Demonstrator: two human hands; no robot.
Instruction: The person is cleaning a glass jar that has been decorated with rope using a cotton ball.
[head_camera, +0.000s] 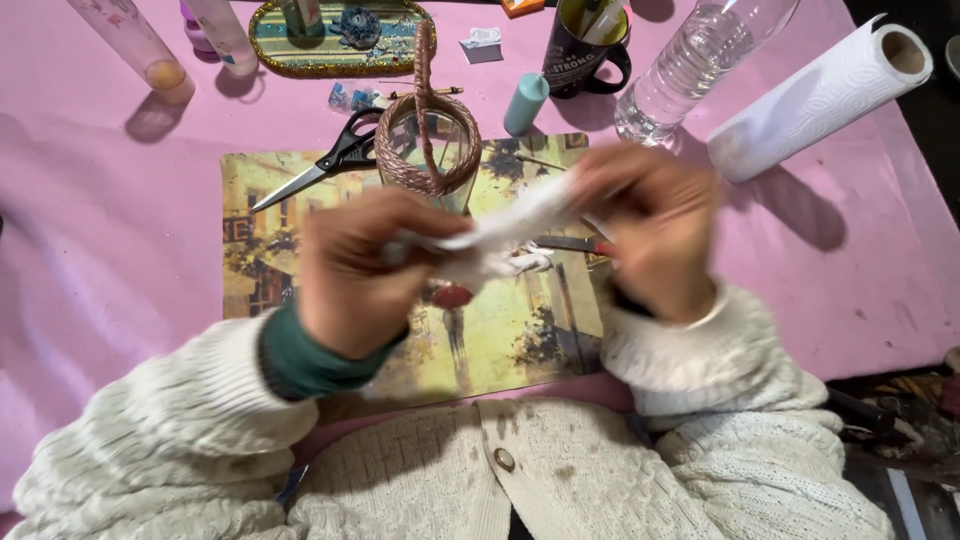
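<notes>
Both my hands hold a white piece of paper towel stretched between them above a painted placemat. My left hand grips its left end and my right hand grips its right end; both are blurred by motion. Just beyond the hands stands a glass jar wrapped with pinkish-brown cord, with a cord tail running up toward the tray. A red-tipped tool lies on the mat under my right hand, partly hidden.
Scissors lie left of the jar. A paper towel roll, a clear plastic bottle, a dark mug, a pale blue cylinder, a glittery tray and tubes sit on the pink cloth.
</notes>
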